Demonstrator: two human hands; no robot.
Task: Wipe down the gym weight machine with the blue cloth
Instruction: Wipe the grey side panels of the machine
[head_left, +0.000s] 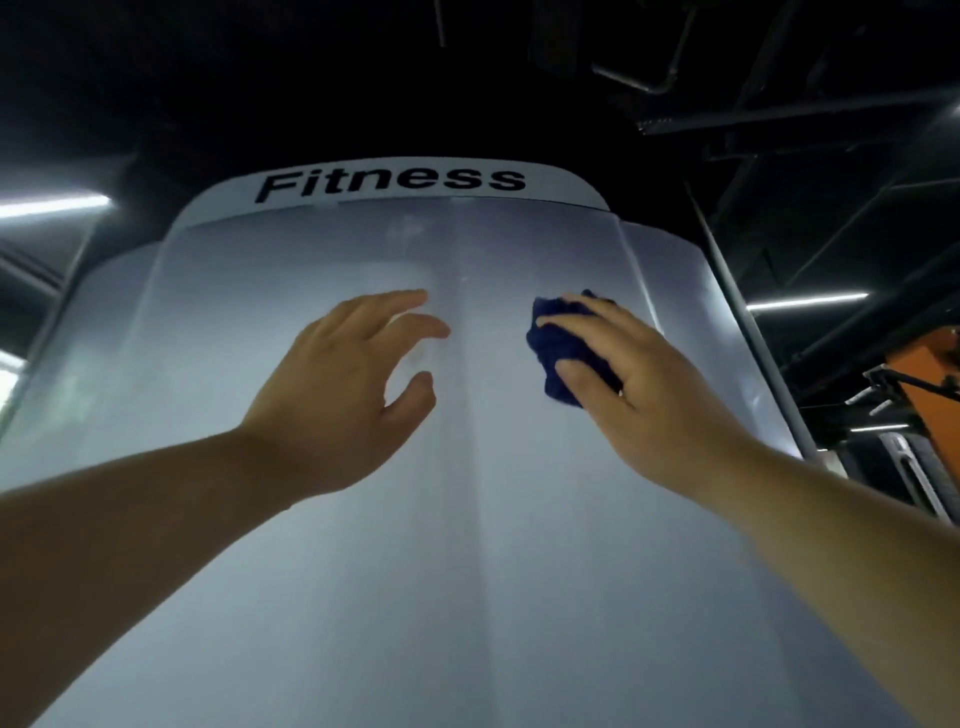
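Note:
The weight machine's tall frosted grey shroud (467, 545) fills the head view, seen from below, with the word "Fitness" printed on its white top band (395, 182). My right hand (639, 384) presses a bunched dark blue cloth (558, 348) flat against the panel, right of its centre ridge. The cloth shows under my fingers and thumb; the rest is hidden by the palm. My left hand (348, 384) is raised to the left of the ridge with fingers spread and curled, holding nothing, fingertips close to the panel.
A dark ceiling with black pipes and beams (727, 93) lies above. Strip lights glow at the left (52, 205) and right (805, 301). An orange machine frame (930, 379) stands at the right edge, beside the shroud's dark side post (748, 332).

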